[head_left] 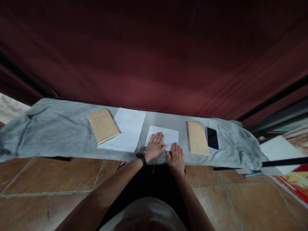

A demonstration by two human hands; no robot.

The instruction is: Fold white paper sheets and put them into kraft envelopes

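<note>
A small white sheet of folded paper (168, 134) lies on the grey cloth (60, 131) in front of me. My left hand (154, 147) lies flat on its near left part, fingers stretched out, with a black band on the wrist. My right hand (176, 157) presses flat on the sheet's near edge, fingers together and straight. Neither hand holds anything.
A larger white sheet (127, 130) lies to the left, with a brown envelope (103, 125) partly on it. Another brown envelope (197, 138) and a black phone (212, 138) lie to the right. A dark red curtain hangs behind. Tiled floor shows below, and printed sheets at the far right.
</note>
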